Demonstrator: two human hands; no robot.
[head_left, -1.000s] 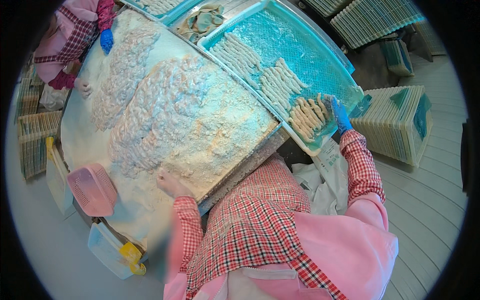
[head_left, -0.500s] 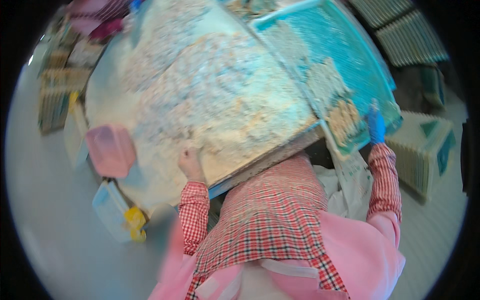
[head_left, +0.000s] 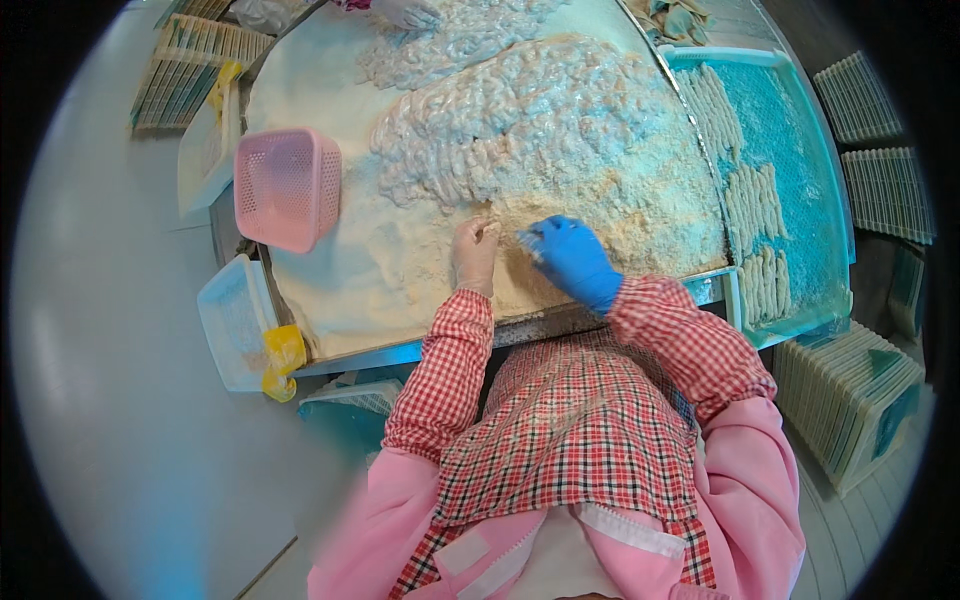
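Observation:
My left hand [head_left: 475,256], in a thin see-through glove, is closed with its fingertips pinched low over the crumb-covered table. What it pinches, if anything, is too small to make out. Close to its right, my right hand [head_left: 574,258] in a blue glove has its fingers bent together over the crumbs. Crumbs cling to its fingertips, and anything inside is hidden. Pale yellow crumbs [head_left: 640,235] lie around both hands. Beyond them spreads a heap of wet, glistening pale strips [head_left: 520,110]. At the right, a teal tray [head_left: 800,150] bears rows of crumb-coated strips [head_left: 755,205].
A pink perforated basket [head_left: 288,190] stands at the table's left edge. Below it is a white-blue bin [head_left: 232,325] with a yellow wrap [head_left: 283,358]. Stacked trays [head_left: 850,395] stand on the right. Another person's gloved hand [head_left: 408,12] works at the far side.
My right hand has come from the teal tray's near edge to the crumbs beside my left hand. The view has shifted, and more coated strips show clearly on the tray.

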